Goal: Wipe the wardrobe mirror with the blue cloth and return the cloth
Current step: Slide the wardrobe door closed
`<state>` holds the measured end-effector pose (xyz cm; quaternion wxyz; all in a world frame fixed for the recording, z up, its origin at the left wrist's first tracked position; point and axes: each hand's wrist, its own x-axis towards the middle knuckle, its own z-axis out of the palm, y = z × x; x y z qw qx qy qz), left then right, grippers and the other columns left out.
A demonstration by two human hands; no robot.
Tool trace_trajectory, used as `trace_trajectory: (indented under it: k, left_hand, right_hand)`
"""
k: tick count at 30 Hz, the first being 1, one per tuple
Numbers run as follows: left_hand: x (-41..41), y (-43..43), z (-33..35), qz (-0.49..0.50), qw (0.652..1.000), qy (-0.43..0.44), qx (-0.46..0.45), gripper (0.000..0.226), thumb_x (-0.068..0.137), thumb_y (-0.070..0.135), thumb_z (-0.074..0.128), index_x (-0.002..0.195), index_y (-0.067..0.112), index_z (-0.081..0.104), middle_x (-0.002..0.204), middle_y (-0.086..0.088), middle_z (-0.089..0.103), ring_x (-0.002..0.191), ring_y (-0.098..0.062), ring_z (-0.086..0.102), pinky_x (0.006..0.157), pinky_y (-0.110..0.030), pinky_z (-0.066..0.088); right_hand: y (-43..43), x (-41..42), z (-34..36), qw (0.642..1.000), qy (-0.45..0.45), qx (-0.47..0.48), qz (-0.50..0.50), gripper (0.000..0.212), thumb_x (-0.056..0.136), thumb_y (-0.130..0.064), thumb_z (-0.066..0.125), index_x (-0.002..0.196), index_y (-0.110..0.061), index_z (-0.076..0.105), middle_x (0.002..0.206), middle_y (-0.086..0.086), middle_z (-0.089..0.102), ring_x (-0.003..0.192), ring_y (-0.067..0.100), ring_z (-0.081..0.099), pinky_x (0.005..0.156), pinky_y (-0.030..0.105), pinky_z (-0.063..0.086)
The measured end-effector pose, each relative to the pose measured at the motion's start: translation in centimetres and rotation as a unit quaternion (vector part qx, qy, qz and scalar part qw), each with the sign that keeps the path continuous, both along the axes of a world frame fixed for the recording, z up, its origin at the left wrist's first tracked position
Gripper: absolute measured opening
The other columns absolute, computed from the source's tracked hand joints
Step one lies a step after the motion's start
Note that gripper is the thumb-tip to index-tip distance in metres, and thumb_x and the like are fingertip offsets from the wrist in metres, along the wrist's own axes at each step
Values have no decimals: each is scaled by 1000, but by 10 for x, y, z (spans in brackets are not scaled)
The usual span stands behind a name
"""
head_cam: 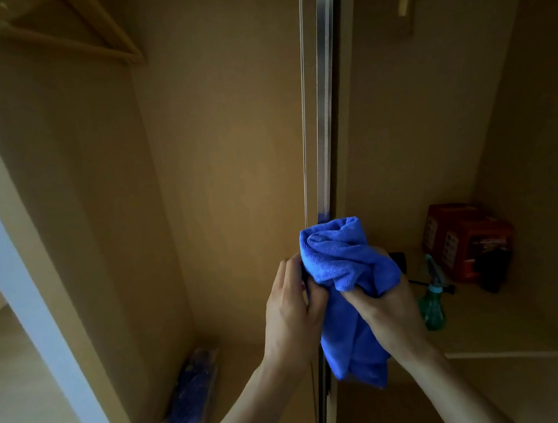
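I saw both hands clenched on the blue cloth (pixel 347 273): the right hand (pixel 390 313) gripped its bunched middle from the right, and the left hand (pixel 293 313) pinched its left edge, fingers curled in. The cloth stood bunched above the hands and hung down between the wrists, right in front of the metal door edge (pixel 323 110), which ran up from the cloth to the top of view. Right of that edge, on a shelf, a green spray bottle (pixel 431 302) stood just beside the right hand, with a red box (pixel 470 243) behind it. Left of the edge, low on the wardrobe floor, lay a plastic-wrapped blue bundle (pixel 192 396). Wooden hangers (pixel 56 35) hung far up and left of it.
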<state>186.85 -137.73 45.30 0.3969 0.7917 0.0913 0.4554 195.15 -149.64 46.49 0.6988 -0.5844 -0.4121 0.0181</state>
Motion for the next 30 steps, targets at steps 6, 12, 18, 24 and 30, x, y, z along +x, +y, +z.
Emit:
trace_trajectory:
  k: [6, 12, 18, 24, 30]
  left_hand:
    - [22, 14, 0, 2, 1000, 7, -14, 10, 94, 31, 51, 91, 22, 52, 86, 9, 54, 76, -17, 53, 64, -29, 48]
    - [40, 27, 3, -1, 999, 7, -34, 13, 93, 34, 49, 91, 22, 53, 86, 6, 57, 75, -17, 54, 65, -35, 50]
    - [56, 38, 3, -3, 1000, -1, -31, 20, 90, 44, 48, 91, 24, 53, 84, 8, 58, 72, -14, 54, 64, -31, 51]
    - [74, 50, 1, 6, 999, 1, -40, 16, 93, 37, 52, 91, 21, 53, 82, 5, 57, 71, -16, 52, 63, -30, 49]
    - [88, 60, 0, 10, 999, 3, -49, 11, 98, 27, 57, 90, 20, 54, 80, 3, 59, 68, -16, 52, 59, -24, 46]
  right_hand:
    - [16, 18, 2, 999, 24, -19, -16, 43, 82, -37, 82, 118, -25, 63, 112, -5, 72, 107, 14, 70, 91, 37, 55]
    - [31, 42, 1, 998, 32, -44, -21, 31, 90, -8, 72, 120, -8, 63, 114, 10, 70, 110, 26, 68, 98, 52, 52]
    - [42, 57, -3, 998, 32, -43, -24, 38, 88, -17, 76, 124, -15, 62, 116, -1, 71, 111, 18, 68, 98, 48, 54]
    - [53, 73, -4, 999, 22, -24, -15, 37, 89, -19, 76, 123, -18, 64, 116, -4, 72, 112, 15, 68, 95, 40, 56]
    - [65, 85, -5, 998, 27, -29, -38, 28, 89, -16, 76, 114, -18, 66, 106, -2, 74, 103, 14, 71, 89, 39, 58]
